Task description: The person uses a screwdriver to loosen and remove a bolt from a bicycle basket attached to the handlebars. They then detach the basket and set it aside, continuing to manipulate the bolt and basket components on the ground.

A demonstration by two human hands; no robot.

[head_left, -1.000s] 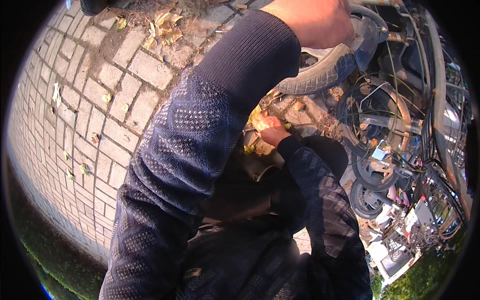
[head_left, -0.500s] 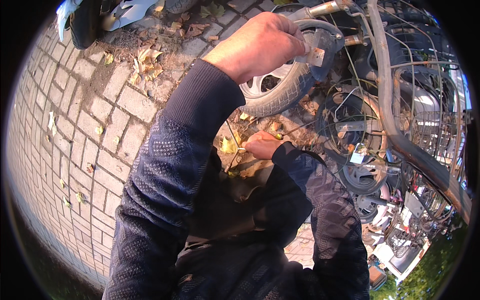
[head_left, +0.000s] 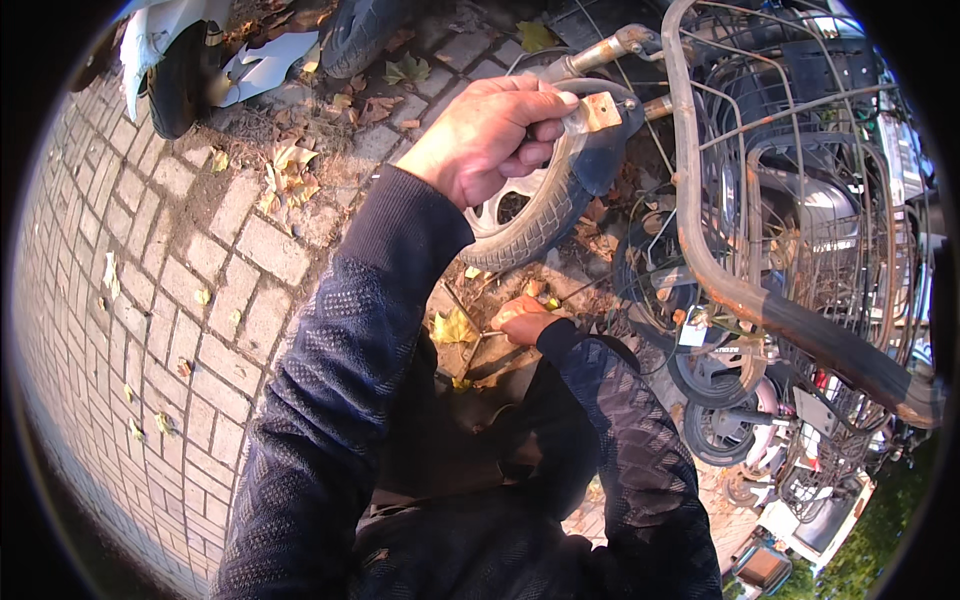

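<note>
My left hand (head_left: 505, 140) is raised beside a spoked-rim wheel's tyre (head_left: 515, 235) and dark mudguard (head_left: 606, 150), thumb and fingers closed on a small rusty-tan metal plate (head_left: 600, 110) at the mudguard's upper part. Below it my right hand (head_left: 523, 322), mostly in the shade of my body, is closed around a thin, branched metal tool (head_left: 477, 335) held low over the dirt and yellow leaves (head_left: 450, 325). The tool's ends are hard to make out.
Old bikes with rusty tubes (head_left: 685, 200), wire baskets (head_left: 820, 230) and more wheels (head_left: 715, 370) crowd the right side. A dark tyre (head_left: 355, 30) and a cracked white panel (head_left: 270, 65) lie at the top left. Brick paving (head_left: 170, 330), scattered with leaves, spreads across the left.
The view has shifted, bringing more of the bikes into sight. My left hand has dropped lower in the picture and pinches the plate more plainly; my right hand sits lower, still gripping the tool.
</note>
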